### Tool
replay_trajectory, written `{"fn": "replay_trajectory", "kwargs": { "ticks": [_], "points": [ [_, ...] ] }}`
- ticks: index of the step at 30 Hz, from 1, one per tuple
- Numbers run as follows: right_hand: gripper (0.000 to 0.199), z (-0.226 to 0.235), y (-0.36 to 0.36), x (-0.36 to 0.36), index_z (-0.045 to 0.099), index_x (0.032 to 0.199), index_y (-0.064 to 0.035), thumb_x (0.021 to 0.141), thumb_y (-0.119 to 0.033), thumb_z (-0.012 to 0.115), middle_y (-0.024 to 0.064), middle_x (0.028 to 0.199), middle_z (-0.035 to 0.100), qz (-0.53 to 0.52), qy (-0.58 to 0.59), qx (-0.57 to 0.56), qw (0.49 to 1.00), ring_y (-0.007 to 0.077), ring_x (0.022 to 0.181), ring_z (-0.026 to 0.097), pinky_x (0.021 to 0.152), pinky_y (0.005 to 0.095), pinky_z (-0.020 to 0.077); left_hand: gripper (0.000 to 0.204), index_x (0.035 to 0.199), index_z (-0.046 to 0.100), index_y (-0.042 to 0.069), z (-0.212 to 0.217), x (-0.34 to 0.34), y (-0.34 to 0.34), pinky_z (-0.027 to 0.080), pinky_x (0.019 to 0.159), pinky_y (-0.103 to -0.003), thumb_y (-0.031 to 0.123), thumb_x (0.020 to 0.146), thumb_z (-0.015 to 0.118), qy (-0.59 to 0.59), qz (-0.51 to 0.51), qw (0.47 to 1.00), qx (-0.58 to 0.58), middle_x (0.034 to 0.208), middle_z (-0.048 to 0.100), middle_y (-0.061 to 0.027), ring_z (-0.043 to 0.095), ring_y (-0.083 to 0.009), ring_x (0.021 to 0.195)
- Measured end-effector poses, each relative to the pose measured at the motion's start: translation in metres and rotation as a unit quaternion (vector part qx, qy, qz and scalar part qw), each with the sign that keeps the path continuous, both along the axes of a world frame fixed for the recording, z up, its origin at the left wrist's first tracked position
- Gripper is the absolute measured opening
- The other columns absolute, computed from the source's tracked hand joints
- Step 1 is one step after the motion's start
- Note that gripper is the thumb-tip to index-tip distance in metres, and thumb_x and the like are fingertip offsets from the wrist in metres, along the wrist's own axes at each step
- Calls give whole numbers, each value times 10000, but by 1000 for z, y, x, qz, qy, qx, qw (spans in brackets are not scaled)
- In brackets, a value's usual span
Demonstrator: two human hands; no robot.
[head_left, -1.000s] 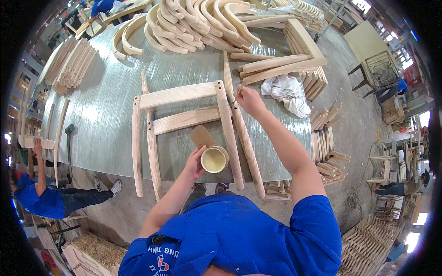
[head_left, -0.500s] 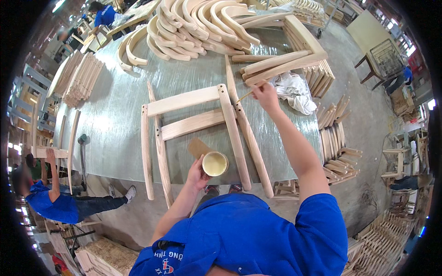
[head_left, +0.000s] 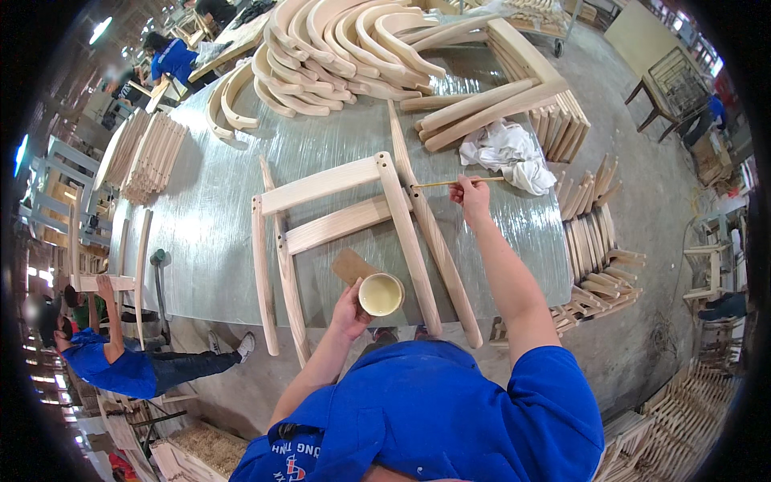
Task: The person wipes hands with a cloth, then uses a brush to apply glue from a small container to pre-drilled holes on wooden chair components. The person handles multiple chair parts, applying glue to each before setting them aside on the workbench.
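Observation:
My left hand (head_left: 351,313) is closed around a round cup (head_left: 381,295) of pale yellow liquid. A flat brown piece (head_left: 352,265) juts out beside the cup. My right hand (head_left: 471,198) pinches a thin wooden stick (head_left: 438,184), its tip at the dark holes in a chair leg (head_left: 442,249). That leg belongs to a wooden frame whose lower crosspiece (head_left: 345,224) joins it to another leg. Partly over it lies a second frame with an upper crosspiece (head_left: 321,185) and its own leg (head_left: 409,249). Both frames rest on the plastic-covered table (head_left: 193,257).
Curved wooden parts (head_left: 337,56) are heaped at the table's far side. Wooden frames (head_left: 514,96) and a white cloth (head_left: 506,153) lie at the far right. Bundled slats (head_left: 152,157) stand at the left. A co-worker in blue (head_left: 112,361) holds a frame beyond the left edge.
My right hand has moved nearer to me, away from the stacked frames; the stick now lies more level, its tip still by the leg's holes. The left hand keeps the cup.

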State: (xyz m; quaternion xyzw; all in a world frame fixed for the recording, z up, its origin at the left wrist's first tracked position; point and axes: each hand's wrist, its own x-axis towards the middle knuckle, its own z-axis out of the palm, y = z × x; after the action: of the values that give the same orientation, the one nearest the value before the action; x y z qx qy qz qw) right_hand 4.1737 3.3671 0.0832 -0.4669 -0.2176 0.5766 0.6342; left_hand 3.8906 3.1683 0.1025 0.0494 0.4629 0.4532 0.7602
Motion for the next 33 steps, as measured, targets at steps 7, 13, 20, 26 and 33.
{"fn": "replay_trajectory", "kwargs": {
  "ticks": [7,13,20,26,33],
  "points": [
    [149,2,-3,15,467,795,-52,840,-135,584,103,696,598,22,-3,-12,1000,126,515,548,495,278,503,282,1148,456,114,10,8,-1,570,645,-348,303,938,454,16,5,1000,-11,1019,604,-50,635,-188,867],
    [136,4,-3,17,485,787,-56,836,-135,584,91,690,601,53,-44,-11,998,125,522,559,494,272,502,282,1149,470,114,4,2,0,568,666,-365,301,939,451,3,-4,1000,0,1036,600,-54,629,-196,896],
    [123,7,1,18,488,806,-61,829,-131,586,89,693,601,70,-74,-14,995,120,523,561,485,270,505,326,1209,450,125,4,-1,1,555,733,-399,307,939,445,-22,13,1000,-4,1097,583,-57,610,-215,960],
    [129,3,1,18,478,813,-62,829,-131,585,90,705,603,68,-57,-34,996,117,519,557,474,263,502,334,1224,441,130,9,-1,0,551,739,-411,310,942,432,-5,-1,1000,-5,1116,576,-57,605,-223,972],
    [144,2,-1,21,478,807,-64,825,-148,594,87,701,602,74,-65,-33,995,116,518,554,480,265,500,345,1238,442,134,9,-2,-3,533,776,-433,314,945,422,-4,3,1000,-20,1143,567,-60,592,-231,1004]
  ]
}}
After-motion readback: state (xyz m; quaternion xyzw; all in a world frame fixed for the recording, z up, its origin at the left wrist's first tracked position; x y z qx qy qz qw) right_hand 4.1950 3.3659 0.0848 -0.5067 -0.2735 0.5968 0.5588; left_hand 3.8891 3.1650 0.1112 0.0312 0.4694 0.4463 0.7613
